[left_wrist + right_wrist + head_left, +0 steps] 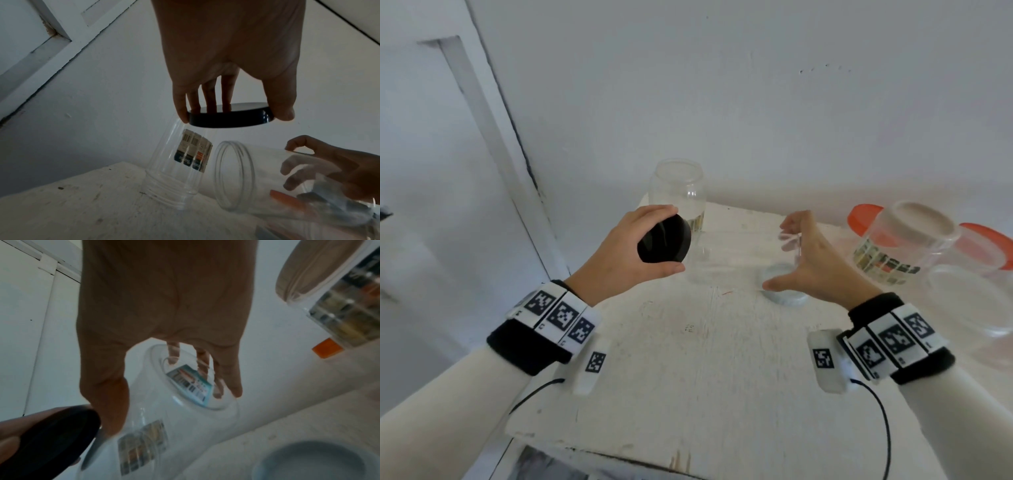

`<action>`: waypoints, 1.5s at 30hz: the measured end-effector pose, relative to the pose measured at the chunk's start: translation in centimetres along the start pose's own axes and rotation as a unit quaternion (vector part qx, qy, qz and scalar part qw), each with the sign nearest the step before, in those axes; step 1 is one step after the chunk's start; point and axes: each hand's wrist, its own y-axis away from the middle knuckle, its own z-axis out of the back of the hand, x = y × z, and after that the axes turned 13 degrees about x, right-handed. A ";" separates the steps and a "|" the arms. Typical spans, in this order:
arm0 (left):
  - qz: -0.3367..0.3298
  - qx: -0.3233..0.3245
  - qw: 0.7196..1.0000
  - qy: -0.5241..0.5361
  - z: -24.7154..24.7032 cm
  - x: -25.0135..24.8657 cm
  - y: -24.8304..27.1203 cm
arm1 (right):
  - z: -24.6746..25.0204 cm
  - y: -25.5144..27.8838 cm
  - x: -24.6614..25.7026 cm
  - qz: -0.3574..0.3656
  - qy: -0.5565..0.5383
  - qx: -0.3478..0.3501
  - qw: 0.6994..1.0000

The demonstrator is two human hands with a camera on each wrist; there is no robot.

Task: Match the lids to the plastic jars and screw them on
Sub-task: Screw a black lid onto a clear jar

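The clear jar (246, 178) lies tilted on its side in the person's right hand (815, 263), above the middle of the white table (688, 377), mouth toward the left hand (626, 250); the fingers and thumb curl round its body. A barcode sticker (190, 382) sits on its base, and a side label is too blurred to read. The left hand grips a black lid (665, 244) by its rim between thumb and fingertips, held in the air just beside the jar's mouth. At the far left corner an upside-down jar (176, 165) carries a striped label with barcodes, its print unreadable. More jars with orange lids (864, 219) crowd the right edge.
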 end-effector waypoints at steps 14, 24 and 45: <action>-0.031 -0.037 0.998 0.033 0.2 -0.5 -0.4 | -2.1 1.0 -0.8 -0.038 -0.001 0.016 0.999; -0.034 -0.039 0.997 0.049 1.1 -1.1 -1.8 | -4.0 -0.4 -0.5 -0.031 -0.059 0.048 0.997; -0.152 0.072 0.986 -0.011 0.1 -3.7 -5.9 | -4.6 -0.1 -1.2 -0.042 -0.197 0.106 0.974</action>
